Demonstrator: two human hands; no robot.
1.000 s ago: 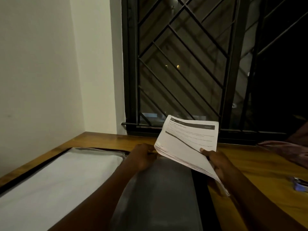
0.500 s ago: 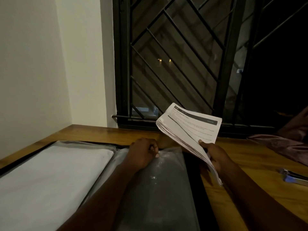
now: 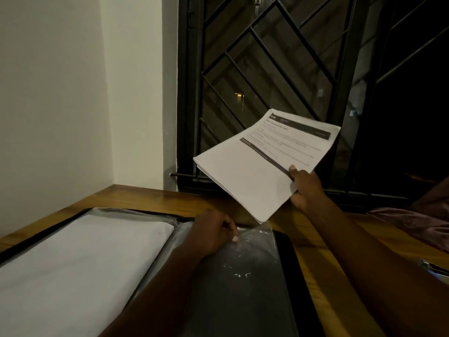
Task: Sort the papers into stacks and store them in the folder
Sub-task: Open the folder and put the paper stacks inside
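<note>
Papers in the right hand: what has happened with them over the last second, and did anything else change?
The right hand lifted the stack of papers up and to the right, away from the left hand; its lower corner now hangs just above the plastic sleeve. The left fingers kept pinching the sleeve's top edge. The white stack on the left stayed put.

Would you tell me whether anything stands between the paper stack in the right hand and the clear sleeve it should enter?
Nothing visible does. The paper stack hangs just above the clear sleeve, whose top edge the left hand pinches.
</note>
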